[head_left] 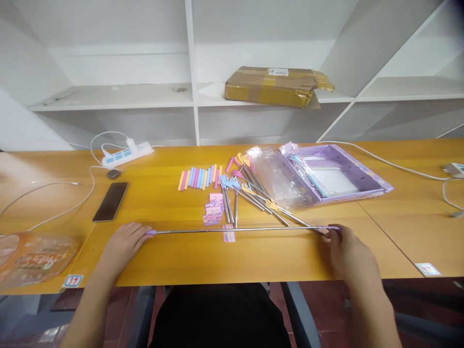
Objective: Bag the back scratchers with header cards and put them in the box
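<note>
A telescopic back scratcher [250,229], drawn out long, stretches level between both hands above the table's front part. My left hand [126,241] is closed on its purple left end. My right hand [348,249] grips the purple right end, and the fingers hide part of it. Beyond the rod lie several metal back scratcher rods [259,193] with blue, yellow and pink hand-shaped heads. A row of coloured handle tubes [199,177] is to their left. Small pink printed cards [213,210] lie in a pile, and a single card [229,235] sits under the rod.
A purple box [362,169] with packaged pieces stands at the right, beside clear plastic bags [271,174]. On the left are a phone [110,201], a power strip [127,154] with cables, and an orange plastic bag [39,256]. A taped carton [271,87] rests on the shelf.
</note>
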Demonstrator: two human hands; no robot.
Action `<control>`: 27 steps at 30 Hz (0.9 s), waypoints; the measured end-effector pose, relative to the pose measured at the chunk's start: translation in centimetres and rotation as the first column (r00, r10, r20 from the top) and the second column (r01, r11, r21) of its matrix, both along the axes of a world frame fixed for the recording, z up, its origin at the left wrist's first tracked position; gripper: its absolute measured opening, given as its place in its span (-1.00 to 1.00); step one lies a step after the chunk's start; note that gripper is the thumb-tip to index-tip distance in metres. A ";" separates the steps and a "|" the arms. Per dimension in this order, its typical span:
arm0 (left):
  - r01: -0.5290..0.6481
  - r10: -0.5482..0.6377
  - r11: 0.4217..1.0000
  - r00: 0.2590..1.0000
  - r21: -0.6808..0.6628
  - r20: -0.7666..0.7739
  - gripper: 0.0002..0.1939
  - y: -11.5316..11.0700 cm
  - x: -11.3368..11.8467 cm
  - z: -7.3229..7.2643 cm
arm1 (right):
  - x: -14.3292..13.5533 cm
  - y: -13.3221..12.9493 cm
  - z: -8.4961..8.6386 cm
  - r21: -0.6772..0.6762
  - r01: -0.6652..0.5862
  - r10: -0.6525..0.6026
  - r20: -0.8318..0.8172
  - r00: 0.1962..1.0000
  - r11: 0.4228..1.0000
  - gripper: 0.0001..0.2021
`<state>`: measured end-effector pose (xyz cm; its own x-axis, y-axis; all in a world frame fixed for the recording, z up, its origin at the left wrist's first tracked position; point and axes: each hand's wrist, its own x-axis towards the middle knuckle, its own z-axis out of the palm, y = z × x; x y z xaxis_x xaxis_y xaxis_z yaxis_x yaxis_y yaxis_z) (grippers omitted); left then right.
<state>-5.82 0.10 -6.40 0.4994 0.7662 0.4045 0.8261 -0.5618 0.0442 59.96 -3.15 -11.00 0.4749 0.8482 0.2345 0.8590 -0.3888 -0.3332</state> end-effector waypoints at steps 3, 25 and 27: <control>0.016 -0.017 1.000 1.000 0.014 0.014 -0.67 0.2 0.4 -0.5 | -0.2 0.0 -0.7 -0.016 0.007 -0.009 -0.073 0.997 1.000 -0.66; -0.067 0.071 0.991 0.997 -0.119 0.032 -0.57 -0.8 16.9 -1.3 | -21.0 1.2 2.2 0.038 -0.576 0.563 0.171 0.809 0.816 -0.70; -0.064 0.072 0.986 0.996 -0.157 0.045 -0.56 -0.9 16.8 -1.6 | -22.3 0.5 1.9 0.032 -0.619 0.605 0.174 0.777 0.785 -0.70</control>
<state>11.02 -0.82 -8.01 0.4260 0.8531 0.3013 0.8566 -0.4875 0.1691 37.70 -2.63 -9.07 -0.1835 0.9221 0.3406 0.9467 0.2591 -0.1912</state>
